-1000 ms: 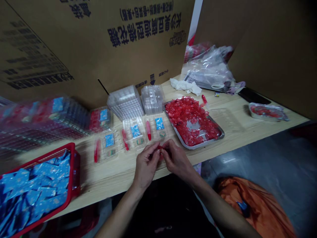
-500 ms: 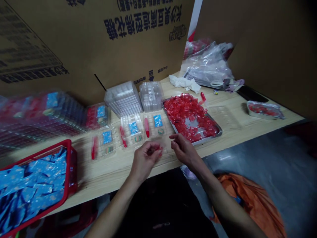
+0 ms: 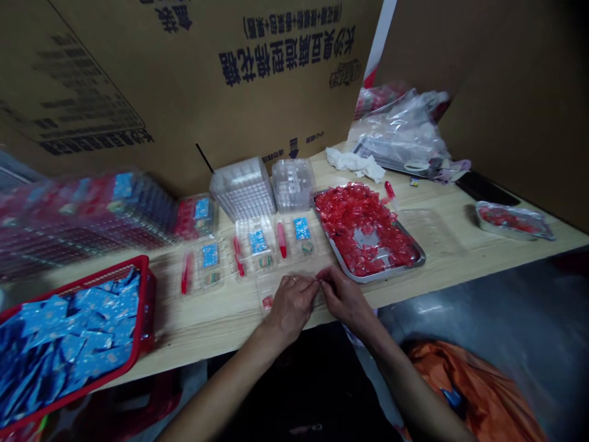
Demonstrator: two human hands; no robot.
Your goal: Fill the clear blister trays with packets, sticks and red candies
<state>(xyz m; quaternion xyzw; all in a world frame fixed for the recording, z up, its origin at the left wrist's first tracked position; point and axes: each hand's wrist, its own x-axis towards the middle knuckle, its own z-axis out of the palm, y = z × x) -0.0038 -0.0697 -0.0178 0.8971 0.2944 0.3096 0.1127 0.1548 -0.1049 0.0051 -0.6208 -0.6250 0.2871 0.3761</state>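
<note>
My left hand and my right hand meet fingertip to fingertip near the table's front edge, both pinched closed on something too small to make out. Beneath and beside my left hand lies a clear plastic tray with a red wrapped piece in it. Just beyond my right hand is a metal tray heaped with red wrapped pieces. Behind my left hand are clear trays holding blue packets and red tubes.
A red basket of blue packets stands at the left, before stacked filled trays. Stacks of clear trays stand against a cardboard box. A foil-edged container and a dark flat object lie right.
My hands have come together, fingertips now meeting. A red piece now shows in the clear tray left of my left hand. The view has shifted slightly, moving the table's contents rightward.
</note>
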